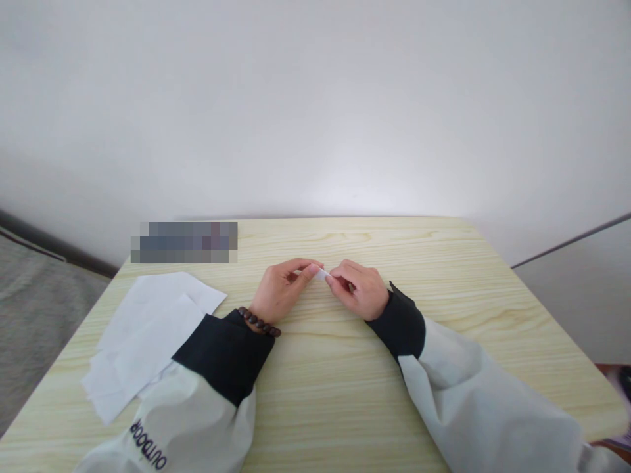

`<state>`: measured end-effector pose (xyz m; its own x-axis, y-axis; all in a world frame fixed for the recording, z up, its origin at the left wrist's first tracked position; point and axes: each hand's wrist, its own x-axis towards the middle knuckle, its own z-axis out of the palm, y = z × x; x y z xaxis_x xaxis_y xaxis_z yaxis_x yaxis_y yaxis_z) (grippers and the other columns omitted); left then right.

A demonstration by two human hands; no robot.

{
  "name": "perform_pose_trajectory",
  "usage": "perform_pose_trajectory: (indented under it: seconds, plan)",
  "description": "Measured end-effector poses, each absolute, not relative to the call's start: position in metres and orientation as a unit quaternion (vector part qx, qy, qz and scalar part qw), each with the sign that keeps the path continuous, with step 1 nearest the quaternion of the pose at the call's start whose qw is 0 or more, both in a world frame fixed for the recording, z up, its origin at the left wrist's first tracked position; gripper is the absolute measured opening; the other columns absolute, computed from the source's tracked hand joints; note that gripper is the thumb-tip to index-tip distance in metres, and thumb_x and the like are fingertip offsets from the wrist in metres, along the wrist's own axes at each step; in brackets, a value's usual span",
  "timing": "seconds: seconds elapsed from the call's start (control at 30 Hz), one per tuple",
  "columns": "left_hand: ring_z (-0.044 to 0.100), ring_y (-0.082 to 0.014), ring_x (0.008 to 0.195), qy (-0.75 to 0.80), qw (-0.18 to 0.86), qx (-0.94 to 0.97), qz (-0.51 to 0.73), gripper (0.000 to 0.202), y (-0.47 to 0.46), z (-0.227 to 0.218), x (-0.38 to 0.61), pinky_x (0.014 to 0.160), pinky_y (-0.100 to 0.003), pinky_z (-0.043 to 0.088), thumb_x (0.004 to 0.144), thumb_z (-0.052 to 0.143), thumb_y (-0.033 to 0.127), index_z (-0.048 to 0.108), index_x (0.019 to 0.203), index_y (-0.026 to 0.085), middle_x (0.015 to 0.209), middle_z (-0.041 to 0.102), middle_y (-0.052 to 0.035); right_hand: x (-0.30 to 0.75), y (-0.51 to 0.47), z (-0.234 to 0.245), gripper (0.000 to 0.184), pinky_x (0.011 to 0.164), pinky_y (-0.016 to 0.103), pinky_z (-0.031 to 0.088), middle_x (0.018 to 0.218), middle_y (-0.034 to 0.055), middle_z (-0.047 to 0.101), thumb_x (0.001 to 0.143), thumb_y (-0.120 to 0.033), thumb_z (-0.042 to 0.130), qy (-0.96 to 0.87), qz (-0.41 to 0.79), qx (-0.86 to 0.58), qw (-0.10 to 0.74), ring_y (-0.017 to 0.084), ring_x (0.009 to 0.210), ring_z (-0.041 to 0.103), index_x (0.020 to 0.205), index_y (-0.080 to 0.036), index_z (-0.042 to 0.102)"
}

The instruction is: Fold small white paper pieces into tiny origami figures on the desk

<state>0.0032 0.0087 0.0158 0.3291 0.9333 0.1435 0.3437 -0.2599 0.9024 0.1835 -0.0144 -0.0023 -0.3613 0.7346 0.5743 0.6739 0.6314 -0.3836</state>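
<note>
My left hand (280, 289) and my right hand (359, 288) meet at the middle of a light wooden table (345, 381). Both pinch a small white piece of paper (322, 274) between thumb and fingers, just above the tabletop. The paper is tiny and mostly hidden by my fingertips, so its shape is unclear. A dark bead bracelet (259, 322) sits on my left wrist. Both sleeves are white with black cuffs.
Several white paper sheets (148, 335) lie overlapping on the table's left side, partly under my left sleeve. A blurred patch (184, 242) sits at the table's far left edge. A plain white wall stands behind the table. Grey floor shows at the left.
</note>
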Motion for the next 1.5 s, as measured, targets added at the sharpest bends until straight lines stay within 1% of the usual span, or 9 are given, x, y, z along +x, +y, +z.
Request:
perform_pose_trajectory:
  seconds: [0.07, 0.13, 0.27, 0.47, 0.63, 0.83, 1.03, 1.37, 1.5]
  plan:
    - [0.063, -0.0162, 0.077, 0.463, 0.415, 0.690, 0.371, 0.032, 0.0092, 0.0139, 0.0038, 0.067, -0.024, 0.048, 0.079, 0.057, 0.043, 0.066, 0.092, 0.015, 0.090, 0.070, -0.0052, 0.1829, -0.0145, -0.0026, 0.017, 0.049, 0.020, 0.032, 0.060, -0.0026, 0.052, 0.084, -0.021, 0.048, -0.817, 0.013, -0.435, 0.379, 0.007, 0.052, 0.046, 0.069, -0.018, 0.055]
    - [0.063, -0.0164, 0.077, 0.463, 0.422, 0.685, 0.372, 0.032, 0.0093, 0.0130, 0.0038, 0.068, -0.024, 0.049, 0.078, 0.058, 0.044, 0.065, 0.090, 0.015, 0.087, 0.070, -0.0051, 0.1824, -0.0146, -0.0027, 0.019, 0.048, 0.020, 0.031, 0.058, -0.0033, 0.052, 0.083, -0.021, 0.050, -0.812, -0.022, -0.439, 0.385, 0.006, 0.050, 0.046, 0.065, -0.018, 0.054]
    - [0.064, -0.0168, 0.080, 0.437, 0.454, 0.693, 0.350, 0.032, 0.0085, 0.0136, 0.0036, 0.074, -0.026, 0.050, 0.079, 0.056, 0.044, 0.065, 0.085, 0.015, 0.084, 0.070, -0.0046, 0.1816, -0.0148, -0.0023, 0.021, 0.048, 0.021, 0.031, 0.056, -0.0035, 0.052, 0.083, -0.021, 0.051, -0.818, -0.069, -0.436, 0.369, 0.006, 0.048, 0.045, 0.061, -0.019, 0.053]
    - [0.066, -0.0204, 0.084, 0.430, 0.514, 0.653, 0.353, 0.040, 0.0076, 0.0132, 0.0039, 0.079, -0.031, 0.052, 0.076, 0.060, 0.045, 0.063, 0.099, 0.013, 0.089, 0.072, -0.0082, 0.1816, -0.0144, -0.0034, 0.022, 0.048, 0.022, 0.029, 0.063, -0.0023, 0.056, 0.086, -0.031, 0.051, -0.842, -0.053, -0.422, 0.330, 0.006, 0.049, 0.046, 0.068, -0.019, 0.056]
    - [0.066, -0.0225, 0.090, 0.406, 0.556, 0.636, 0.348, 0.041, 0.0065, 0.0138, 0.0042, 0.082, -0.035, 0.052, 0.075, 0.061, 0.043, 0.062, 0.102, 0.013, 0.095, 0.071, -0.0104, 0.1837, -0.0132, -0.0047, 0.026, 0.049, 0.021, 0.030, 0.063, -0.0013, 0.057, 0.087, -0.037, 0.050, -0.857, -0.036, -0.411, 0.308, 0.007, 0.052, 0.048, 0.071, -0.018, 0.059]
    - [0.067, -0.0219, 0.086, 0.407, 0.543, 0.651, 0.341, 0.038, 0.0062, 0.0148, 0.0044, 0.080, -0.033, 0.053, 0.076, 0.059, 0.041, 0.062, 0.101, 0.012, 0.091, 0.072, -0.0097, 0.1843, -0.0148, -0.0036, 0.028, 0.050, 0.019, 0.033, 0.066, -0.0021, 0.058, 0.084, -0.044, 0.054, -0.856, 0.046, -0.403, 0.320, 0.006, 0.050, 0.047, 0.079, -0.017, 0.059]
    - [0.066, -0.0214, 0.085, 0.429, 0.460, 0.704, 0.328, 0.033, 0.0059, 0.0187, 0.0049, 0.079, -0.032, 0.052, 0.076, 0.058, 0.039, 0.066, 0.097, 0.014, 0.088, 0.073, -0.0071, 0.1834, -0.0166, -0.0014, 0.018, 0.051, 0.020, 0.033, 0.064, -0.0020, 0.055, 0.087, -0.030, 0.047, -0.840, 0.087, -0.427, 0.322, 0.007, 0.050, 0.045, 0.081, -0.017, 0.059]
    - [0.065, -0.0205, 0.086, 0.434, 0.422, 0.726, 0.326, 0.032, 0.0060, 0.0188, 0.0036, 0.078, -0.029, 0.051, 0.078, 0.056, 0.037, 0.068, 0.098, 0.016, 0.086, 0.073, -0.0048, 0.1854, -0.0149, -0.0027, 0.020, 0.054, 0.021, 0.035, 0.064, -0.0005, 0.056, 0.088, -0.029, 0.046, -0.836, 0.129, -0.421, 0.328, 0.009, 0.053, 0.047, 0.079, -0.017, 0.059]
    - [0.066, -0.0197, 0.084, 0.434, 0.418, 0.727, 0.328, 0.032, 0.0061, 0.0191, 0.0036, 0.077, -0.028, 0.051, 0.078, 0.057, 0.036, 0.068, 0.098, 0.015, 0.086, 0.073, -0.0050, 0.1850, -0.0153, -0.0015, 0.021, 0.055, 0.021, 0.035, 0.064, 0.0001, 0.057, 0.088, -0.026, 0.043, -0.840, 0.119, -0.420, 0.322, 0.009, 0.054, 0.048, 0.078, -0.017, 0.059]
